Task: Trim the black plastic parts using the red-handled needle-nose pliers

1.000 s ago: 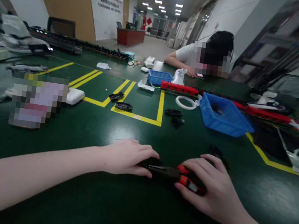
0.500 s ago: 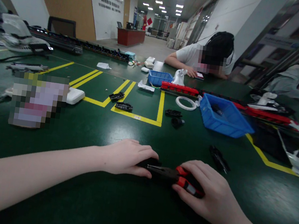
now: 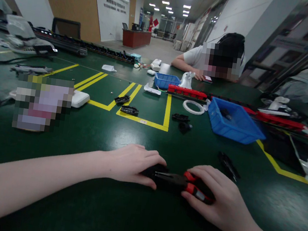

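Low over the green table point(image 3: 78, 204), my right hand point(image 3: 214, 196) is closed around the red and black handles of a pair of long-nose pliers point(image 3: 196, 190). The jaws point left, toward my left hand point(image 3: 135, 164), whose fingers are wrapped over a black part point(image 3: 151, 170). That part is dark and mostly covered by the fingers, so its exact kind is unclear. The pliers' tips lie against or right beside it. Beyond my right hand rests a loose black plastic piece point(image 3: 228, 166).
Several small black parts point(image 3: 129, 110) lie near the yellow tape lines. A blue bin point(image 3: 234, 123) stands at the right, beside a white ring point(image 3: 193, 107) and red strips point(image 3: 187, 92). A white box point(image 3: 80, 99) sits at the left. A person point(image 3: 190, 59) leans on the far side.
The whole view has shifted slightly, so things appear a little farther right. Both hands keep their holds on the pliers and the black part; the pliers look nearly unmoved against the left hand.
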{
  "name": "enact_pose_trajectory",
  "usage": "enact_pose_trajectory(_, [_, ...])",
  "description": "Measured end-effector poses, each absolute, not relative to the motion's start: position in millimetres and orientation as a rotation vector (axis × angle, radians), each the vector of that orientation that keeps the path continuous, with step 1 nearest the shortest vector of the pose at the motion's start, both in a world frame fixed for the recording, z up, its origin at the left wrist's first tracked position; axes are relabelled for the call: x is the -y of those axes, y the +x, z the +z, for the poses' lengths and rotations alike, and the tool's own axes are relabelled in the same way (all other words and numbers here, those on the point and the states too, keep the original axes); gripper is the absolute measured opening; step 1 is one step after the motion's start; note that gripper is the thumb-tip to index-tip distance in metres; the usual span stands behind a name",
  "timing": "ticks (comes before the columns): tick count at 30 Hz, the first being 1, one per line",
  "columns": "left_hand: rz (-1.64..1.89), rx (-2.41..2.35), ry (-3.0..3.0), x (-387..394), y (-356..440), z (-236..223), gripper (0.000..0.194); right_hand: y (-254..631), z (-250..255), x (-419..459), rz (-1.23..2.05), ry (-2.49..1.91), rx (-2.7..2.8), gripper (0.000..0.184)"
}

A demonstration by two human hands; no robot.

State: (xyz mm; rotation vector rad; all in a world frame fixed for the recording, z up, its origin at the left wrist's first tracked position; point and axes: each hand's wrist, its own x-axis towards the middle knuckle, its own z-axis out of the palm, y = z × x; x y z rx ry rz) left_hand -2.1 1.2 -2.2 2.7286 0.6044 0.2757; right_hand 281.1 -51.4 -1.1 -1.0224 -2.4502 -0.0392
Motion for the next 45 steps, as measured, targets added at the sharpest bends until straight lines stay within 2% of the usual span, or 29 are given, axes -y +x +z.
enact_pose_trajectory(10, [0.279,-0.66,2.674,-1.7,-2.8,-1.2,0.043,289.4,-8.2,49.3,-0.074,-1.095,2.355,0.03])
enact_pose_trajectory(45, [0.288,-0.614,2.727,-3.1,-3.8,-3.6,0.04,284.1,-5.6,52.9,-0.124,-1.057,2.429,0.029])
